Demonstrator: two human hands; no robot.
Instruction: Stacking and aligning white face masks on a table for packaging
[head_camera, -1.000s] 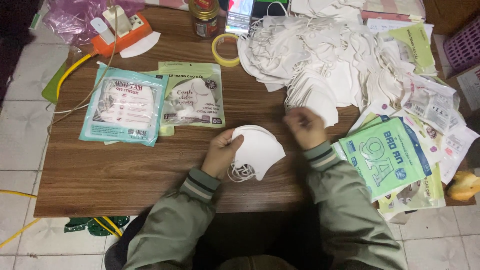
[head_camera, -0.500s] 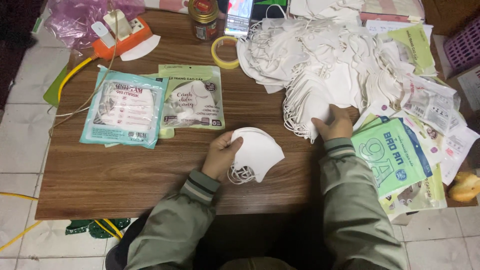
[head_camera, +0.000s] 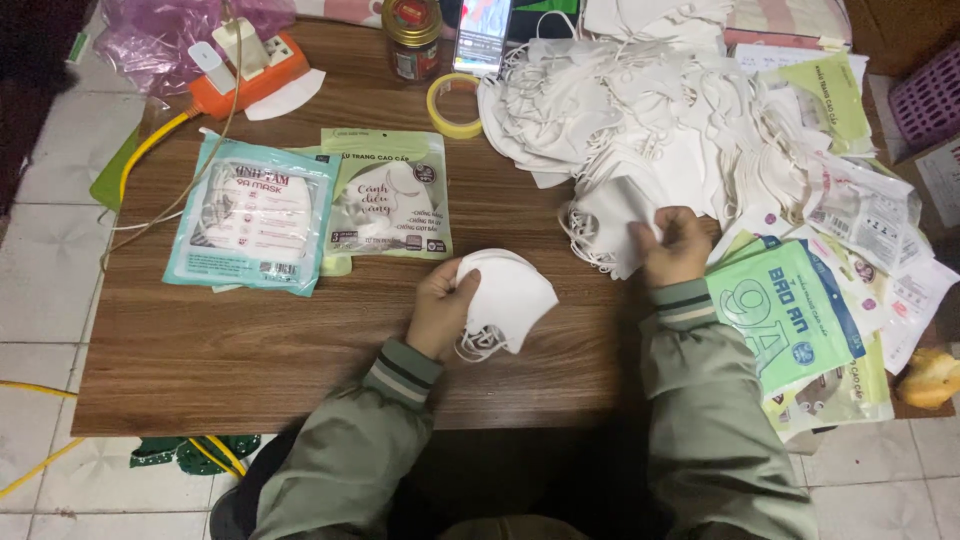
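Left hand (head_camera: 440, 308) clamps a small stack of white masks (head_camera: 508, 298) near the table's (head_camera: 250, 350) front edge, while the right hand (head_camera: 672, 245) pinches another mask (head_camera: 612, 222) off the big pile (head_camera: 650, 110) towards the back right corner. Gathering step, seemingly; next, that mask needs carrying across and squaring onto the stack.

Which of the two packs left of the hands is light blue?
The far-left pack; the pack beside it is pale green.

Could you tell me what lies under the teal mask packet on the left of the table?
A light green edge pokes out beneath the teal mask packet, on the wooden table. The packet hides the rest.
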